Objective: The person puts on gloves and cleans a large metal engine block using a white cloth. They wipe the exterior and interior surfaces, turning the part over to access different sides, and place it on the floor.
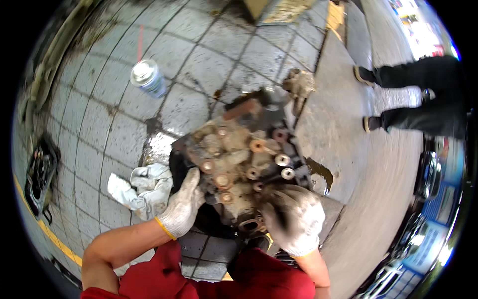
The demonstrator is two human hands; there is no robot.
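Note:
A dirty, rust-stained engine block (234,157) with several round bores and bolt heads sits in front of me, on something black and rounded (211,219). My left hand (184,204), in a white knit glove with a yellow cuff, grips its near left edge. The thumb lies on top; the other fingers are mostly hidden. At the near right corner of the block is my right hand (296,219), its glove stained dark. Motion smears its fingers, and I cannot make out whether they hold anything. A crumpled white cloth (147,192) lies beside my left hand.
On the grey tiles at the far left stands a spray can (149,79) with a thin red straw. Dirty crumpled cloth or gloves (300,84) lie past the block. A cardboard box (279,11) is farther off. Another person's dark-trousered legs (418,94) stand at right.

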